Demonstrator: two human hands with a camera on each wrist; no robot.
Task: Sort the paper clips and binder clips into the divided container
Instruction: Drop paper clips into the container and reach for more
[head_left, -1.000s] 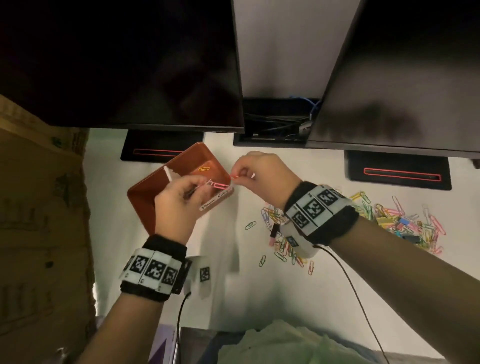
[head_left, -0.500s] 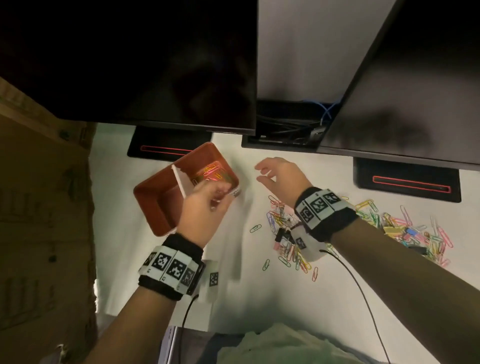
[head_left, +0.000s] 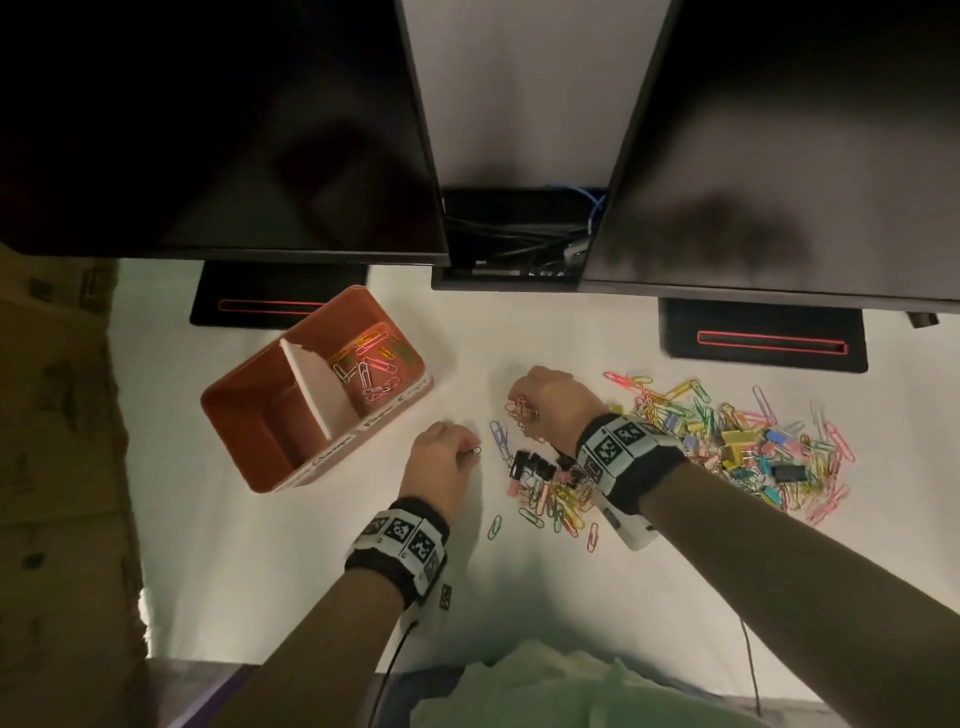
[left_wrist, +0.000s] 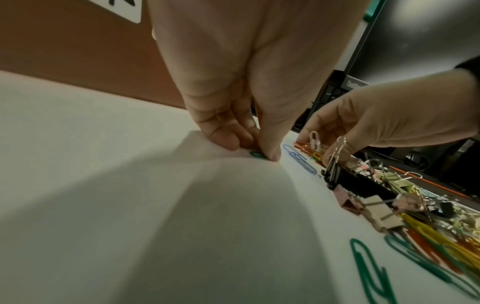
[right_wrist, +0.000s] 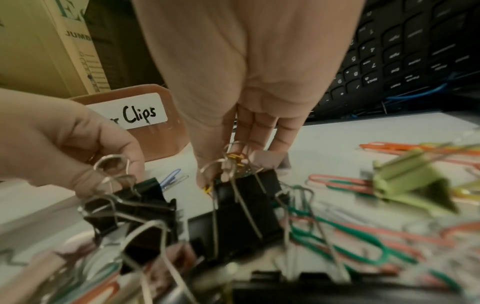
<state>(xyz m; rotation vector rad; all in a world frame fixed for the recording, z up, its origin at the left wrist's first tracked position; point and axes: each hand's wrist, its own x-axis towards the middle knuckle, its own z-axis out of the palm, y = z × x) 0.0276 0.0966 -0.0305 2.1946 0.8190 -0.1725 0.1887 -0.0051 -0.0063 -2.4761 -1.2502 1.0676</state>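
Note:
The orange divided container (head_left: 244, 415) stands on the white table at left. Several coloured paper clips (head_left: 371, 364) lie in its far compartment, behind a white divider (head_left: 317, 384). My left hand (head_left: 470, 452) is down on the table right of it and pinches a small green paper clip (left_wrist: 257, 154). My right hand (head_left: 522, 408) reaches into the near edge of the clip pile (head_left: 727, 441), fingers curled round a small bunch of orange and yellow paper clips (right_wrist: 235, 156). Black binder clips (head_left: 530, 465) lie just below that hand.
Two dark monitors (head_left: 234, 130) hang over the back of the table, their stands (head_left: 763, 338) behind the container and pile. A cardboard box (head_left: 57, 415) borders the left. A keyboard (right_wrist: 402, 51) lies behind. Green cloth (head_left: 545, 691) covers the near edge.
My left hand has let go of the container, which now stands on the table, and moved right to the green clip. My right hand has dropped from the container to the pile.

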